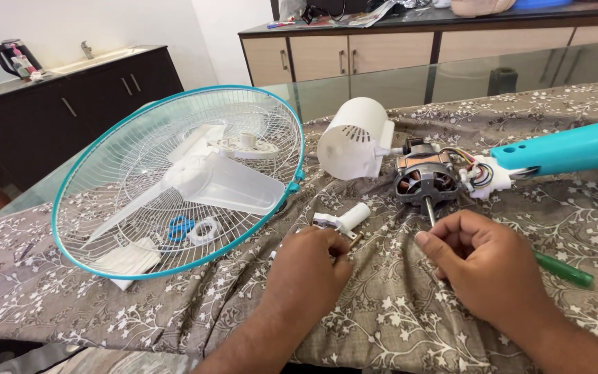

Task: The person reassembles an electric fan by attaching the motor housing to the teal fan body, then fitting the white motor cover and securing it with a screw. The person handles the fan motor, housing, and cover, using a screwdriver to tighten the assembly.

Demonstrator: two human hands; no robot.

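My left hand is curled on the patterned cloth. Its fingertips pinch the lower end of a small white cylindrical part with a brass bit. My right hand is curled beside it, thumb tip just below the steel shaft of the bare fan motor. A green screwdriver handle pokes out from behind this hand; whether it is gripped is hidden. Coloured wires run from the motor into the teal fan stem. A white motor cover lies tipped over behind the motor.
A teal-rimmed wire fan guard lies to the left and holds the translucent fan blade, a blue nut and a white ring. The floral cloth covers a glass table. Dark and beige cabinets stand behind.
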